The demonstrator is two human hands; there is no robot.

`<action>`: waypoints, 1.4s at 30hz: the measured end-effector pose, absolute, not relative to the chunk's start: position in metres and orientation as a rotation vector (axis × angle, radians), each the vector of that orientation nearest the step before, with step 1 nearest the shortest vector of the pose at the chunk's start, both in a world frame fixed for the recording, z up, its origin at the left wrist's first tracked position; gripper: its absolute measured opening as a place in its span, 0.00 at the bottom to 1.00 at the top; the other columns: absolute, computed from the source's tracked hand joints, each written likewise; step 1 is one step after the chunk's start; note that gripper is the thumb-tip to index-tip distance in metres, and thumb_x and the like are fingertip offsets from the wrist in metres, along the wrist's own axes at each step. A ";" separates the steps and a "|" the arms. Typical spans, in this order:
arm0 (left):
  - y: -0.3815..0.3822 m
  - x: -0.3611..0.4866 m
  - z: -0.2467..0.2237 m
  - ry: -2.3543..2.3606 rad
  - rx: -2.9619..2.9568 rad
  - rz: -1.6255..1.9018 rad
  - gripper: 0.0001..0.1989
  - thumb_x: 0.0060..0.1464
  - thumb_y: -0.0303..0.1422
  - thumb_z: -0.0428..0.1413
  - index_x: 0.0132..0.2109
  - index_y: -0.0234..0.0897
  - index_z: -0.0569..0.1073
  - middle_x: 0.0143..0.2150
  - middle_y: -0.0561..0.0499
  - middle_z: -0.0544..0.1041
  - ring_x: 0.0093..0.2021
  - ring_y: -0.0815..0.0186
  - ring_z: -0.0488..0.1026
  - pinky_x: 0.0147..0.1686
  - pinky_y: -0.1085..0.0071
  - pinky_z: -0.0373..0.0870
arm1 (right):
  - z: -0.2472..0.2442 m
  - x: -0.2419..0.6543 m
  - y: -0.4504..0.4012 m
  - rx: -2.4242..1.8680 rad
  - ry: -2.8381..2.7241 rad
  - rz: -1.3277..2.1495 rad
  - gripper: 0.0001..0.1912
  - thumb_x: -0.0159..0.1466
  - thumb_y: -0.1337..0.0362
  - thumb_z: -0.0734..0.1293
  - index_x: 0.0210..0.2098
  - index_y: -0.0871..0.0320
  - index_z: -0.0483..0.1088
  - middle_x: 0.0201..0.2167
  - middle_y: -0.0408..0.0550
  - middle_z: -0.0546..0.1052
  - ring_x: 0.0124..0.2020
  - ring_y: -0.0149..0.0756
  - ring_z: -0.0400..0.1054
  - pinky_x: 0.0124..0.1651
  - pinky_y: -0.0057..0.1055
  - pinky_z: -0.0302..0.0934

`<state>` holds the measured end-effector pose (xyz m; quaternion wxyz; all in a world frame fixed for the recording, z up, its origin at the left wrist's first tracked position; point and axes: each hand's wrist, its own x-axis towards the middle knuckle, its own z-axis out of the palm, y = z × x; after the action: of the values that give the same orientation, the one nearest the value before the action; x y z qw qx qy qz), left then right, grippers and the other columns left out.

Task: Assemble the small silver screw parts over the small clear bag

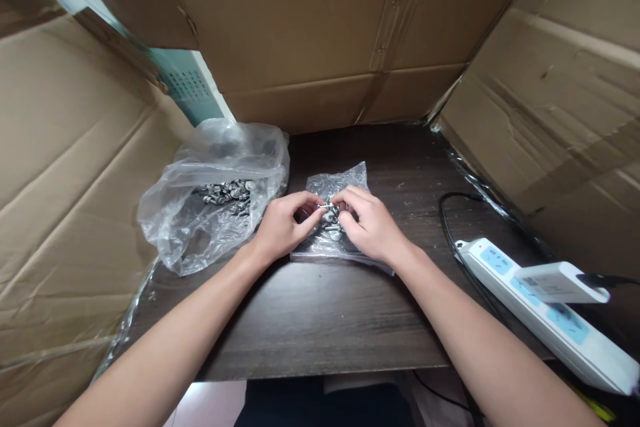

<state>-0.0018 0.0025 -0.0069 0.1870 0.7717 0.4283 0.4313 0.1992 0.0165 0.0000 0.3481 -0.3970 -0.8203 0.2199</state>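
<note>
My left hand (284, 223) is closed, with thumb and fingertips pinching one end of a small silvery screw (326, 206). At its other end the fingertips of my right hand (369, 221) are pinched together, apparently on the same screw. Just below the fingertips lie several more shiny metal screws (334, 228), on a small clear plastic bag (330, 181) spread flat on the dark table. Whether any of them are inside that bag I cannot tell. Left of my left hand stands a larger, open clear plastic bag (170, 213) with a heap of small metal parts (227, 195) in it.
Brown cardboard walls (310, 20) enclose the dark wooden table (325, 320) at the back and both sides. On the right lies a white power strip (545, 320) with a white adapter (560, 282) plugged in. A black cable (444, 213) curves beside it.
</note>
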 end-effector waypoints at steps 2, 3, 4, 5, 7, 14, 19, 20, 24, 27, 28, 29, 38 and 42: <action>0.002 -0.001 -0.007 1.202 2.167 1.219 0.04 0.60 0.29 0.61 0.42 0.33 0.78 0.33 0.52 0.81 0.31 0.71 0.77 0.33 0.77 0.73 | 0.000 0.200 0.016 -1.036 -2.115 0.587 0.09 0.62 0.71 0.61 0.40 0.58 0.70 0.34 0.46 0.70 0.37 0.37 0.65 0.42 0.36 0.59; 0.002 -0.001 -0.006 1.199 2.165 1.223 0.04 0.61 0.29 0.61 0.42 0.33 0.78 0.33 0.52 0.81 0.31 0.71 0.77 0.34 0.78 0.73 | 0.001 0.200 0.016 -1.037 -2.111 0.593 0.09 0.61 0.71 0.61 0.41 0.58 0.70 0.35 0.46 0.70 0.37 0.37 0.65 0.42 0.35 0.59; 0.002 -0.001 -0.006 1.198 2.164 1.225 0.04 0.61 0.29 0.61 0.42 0.33 0.78 0.33 0.52 0.81 0.31 0.71 0.77 0.34 0.78 0.73 | 0.001 0.200 0.015 -1.034 -2.109 0.596 0.10 0.61 0.71 0.62 0.41 0.58 0.70 0.35 0.46 0.70 0.37 0.36 0.65 0.42 0.35 0.59; 0.002 -0.001 -0.006 1.197 2.166 1.226 0.04 0.61 0.29 0.61 0.42 0.33 0.78 0.33 0.52 0.81 0.31 0.71 0.77 0.34 0.78 0.73 | 0.001 0.199 0.015 -1.029 -2.110 0.596 0.09 0.61 0.71 0.62 0.41 0.58 0.70 0.35 0.46 0.70 0.37 0.36 0.65 0.42 0.35 0.59; 0.002 -0.001 -0.007 1.195 2.175 1.222 0.04 0.61 0.29 0.61 0.42 0.33 0.78 0.33 0.52 0.81 0.31 0.71 0.77 0.33 0.78 0.73 | 0.000 0.199 0.015 -1.029 -2.118 0.598 0.08 0.63 0.70 0.62 0.40 0.58 0.70 0.35 0.46 0.70 0.36 0.36 0.65 0.41 0.34 0.59; 0.003 -0.001 -0.007 1.169 2.173 1.227 0.04 0.61 0.29 0.61 0.42 0.33 0.78 0.34 0.52 0.81 0.31 0.72 0.77 0.34 0.79 0.74 | 0.000 0.197 0.016 -1.045 -2.116 0.603 0.05 0.68 0.65 0.62 0.37 0.57 0.69 0.34 0.46 0.71 0.36 0.35 0.65 0.40 0.34 0.58; 0.003 -0.001 -0.008 1.161 2.133 1.238 0.05 0.60 0.29 0.62 0.43 0.34 0.80 0.35 0.51 0.83 0.31 0.71 0.79 0.33 0.79 0.75 | 0.000 0.197 0.015 -1.039 -2.121 0.618 0.06 0.69 0.66 0.61 0.37 0.57 0.68 0.34 0.46 0.71 0.36 0.35 0.65 0.40 0.34 0.58; 0.003 -0.001 -0.009 1.160 2.129 1.240 0.05 0.60 0.29 0.62 0.44 0.34 0.80 0.36 0.51 0.83 0.31 0.71 0.79 0.33 0.79 0.75 | 0.000 0.197 0.015 -1.037 -2.125 0.619 0.05 0.68 0.66 0.61 0.37 0.58 0.69 0.35 0.46 0.71 0.36 0.35 0.65 0.40 0.34 0.58; 0.003 -0.002 -0.010 1.150 2.122 1.234 0.06 0.59 0.30 0.63 0.44 0.34 0.81 0.37 0.51 0.84 0.32 0.70 0.81 0.34 0.77 0.77 | -0.001 0.197 0.016 -1.036 -2.132 0.622 0.05 0.68 0.66 0.61 0.37 0.58 0.69 0.34 0.46 0.71 0.35 0.35 0.65 0.39 0.33 0.57; 0.002 -0.002 -0.010 1.144 2.118 1.220 0.07 0.59 0.30 0.64 0.44 0.35 0.82 0.37 0.50 0.85 0.33 0.68 0.81 0.35 0.76 0.78 | -0.001 0.198 0.016 -1.040 -2.132 0.623 0.05 0.68 0.66 0.61 0.37 0.58 0.69 0.34 0.45 0.71 0.35 0.34 0.64 0.39 0.33 0.57; 0.002 -0.002 -0.009 1.141 2.118 1.216 0.07 0.58 0.29 0.64 0.44 0.35 0.82 0.38 0.50 0.85 0.33 0.68 0.81 0.35 0.76 0.78 | 0.000 0.198 0.016 -1.042 -2.131 0.624 0.05 0.68 0.66 0.61 0.37 0.58 0.68 0.33 0.45 0.70 0.35 0.34 0.64 0.38 0.33 0.57; 0.002 -0.002 -0.009 1.138 2.120 1.212 0.07 0.58 0.29 0.64 0.44 0.35 0.82 0.38 0.50 0.85 0.33 0.68 0.82 0.35 0.76 0.78 | 0.000 0.198 0.016 -1.043 -2.129 0.626 0.05 0.68 0.66 0.61 0.36 0.58 0.68 0.33 0.45 0.70 0.35 0.34 0.64 0.38 0.33 0.57; 0.001 -0.002 -0.007 1.145 2.135 1.167 0.08 0.59 0.30 0.63 0.46 0.34 0.82 0.39 0.49 0.85 0.33 0.68 0.81 0.35 0.75 0.78 | 0.000 0.197 0.016 -1.050 -2.139 0.636 0.06 0.69 0.67 0.61 0.37 0.57 0.68 0.34 0.45 0.71 0.35 0.34 0.65 0.38 0.33 0.57; 0.000 -0.002 -0.005 1.116 2.140 1.157 0.09 0.58 0.28 0.62 0.46 0.33 0.82 0.39 0.49 0.85 0.35 0.67 0.82 0.36 0.75 0.79 | 0.001 0.198 0.016 -1.059 -2.135 0.639 0.06 0.70 0.66 0.61 0.37 0.57 0.69 0.34 0.45 0.71 0.35 0.34 0.66 0.38 0.32 0.57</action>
<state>-0.0021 0.0003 -0.0053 0.2302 0.7781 0.4058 0.4207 0.1979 0.0159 0.0012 0.3309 -0.4050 -0.8165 0.2445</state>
